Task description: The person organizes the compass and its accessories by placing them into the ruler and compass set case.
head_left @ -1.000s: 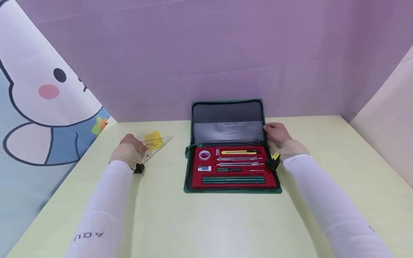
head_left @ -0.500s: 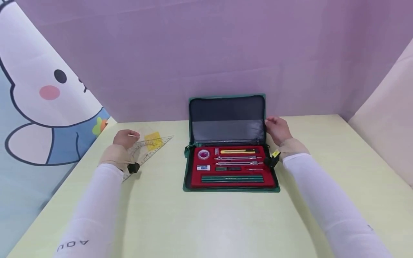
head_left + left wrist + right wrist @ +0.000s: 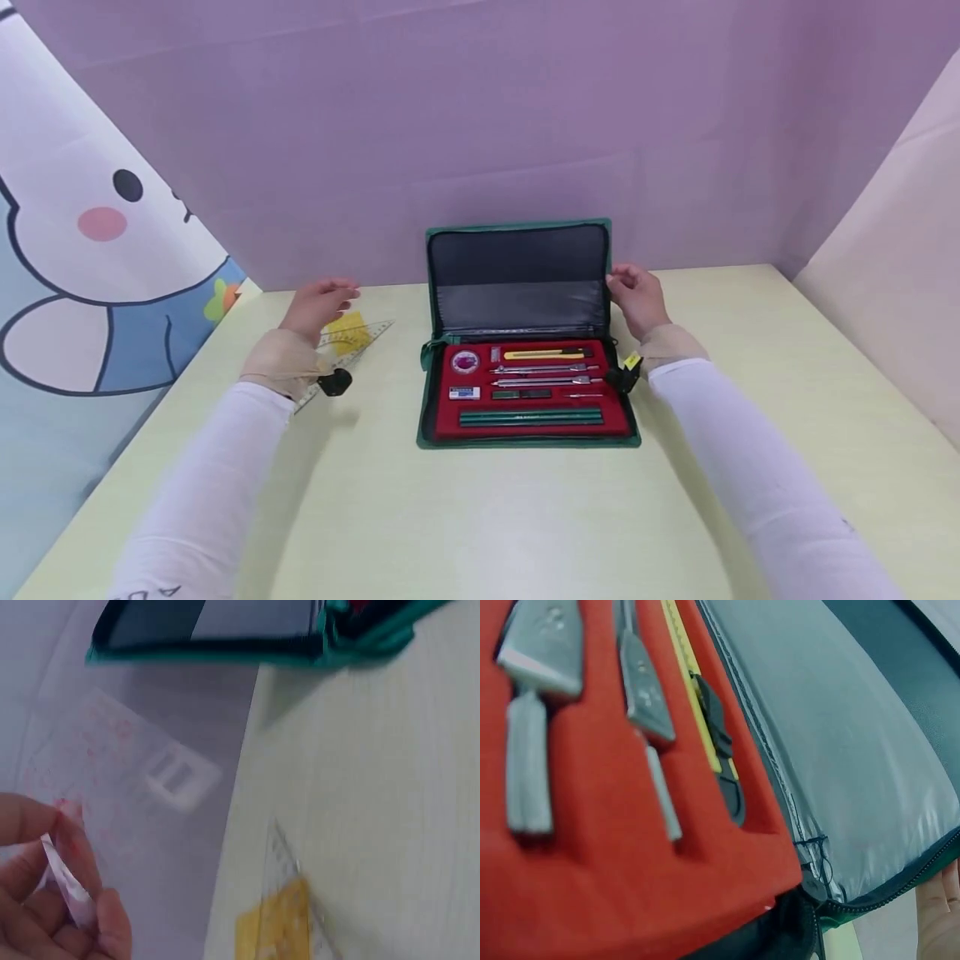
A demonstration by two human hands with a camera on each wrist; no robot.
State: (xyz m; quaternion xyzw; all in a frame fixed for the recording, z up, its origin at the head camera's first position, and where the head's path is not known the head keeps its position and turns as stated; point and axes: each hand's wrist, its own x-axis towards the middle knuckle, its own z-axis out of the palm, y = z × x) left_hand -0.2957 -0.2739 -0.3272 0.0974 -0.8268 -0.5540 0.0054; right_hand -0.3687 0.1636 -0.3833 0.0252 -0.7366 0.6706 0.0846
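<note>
A clear plastic bag (image 3: 112,742) with red print and a white slotted tab hangs from my left hand (image 3: 318,310), whose fingers and thumb pinch it. Below that hand, a transparent set square (image 3: 372,332) and a yellow square piece (image 3: 349,335) lie on the table, partly hidden by the hand and wrist. My right hand (image 3: 637,298) holds the right edge of the raised lid (image 3: 517,254) of a green zip case (image 3: 528,444). In the right wrist view, only a few fingers (image 3: 939,915) show beyond the lid's zip.
The case's red insert (image 3: 543,429) holds a yellow cutter (image 3: 543,354), two metal compasses (image 3: 543,382), an eraser (image 3: 464,392), a round purple box (image 3: 465,361) and green pencils (image 3: 531,417). A purple cloth wall (image 3: 487,125) rises behind the table (image 3: 465,517).
My left hand has come up off the set square with the clear bag and swung left, then back right. My right hand has tipped the lid a little more upright.
</note>
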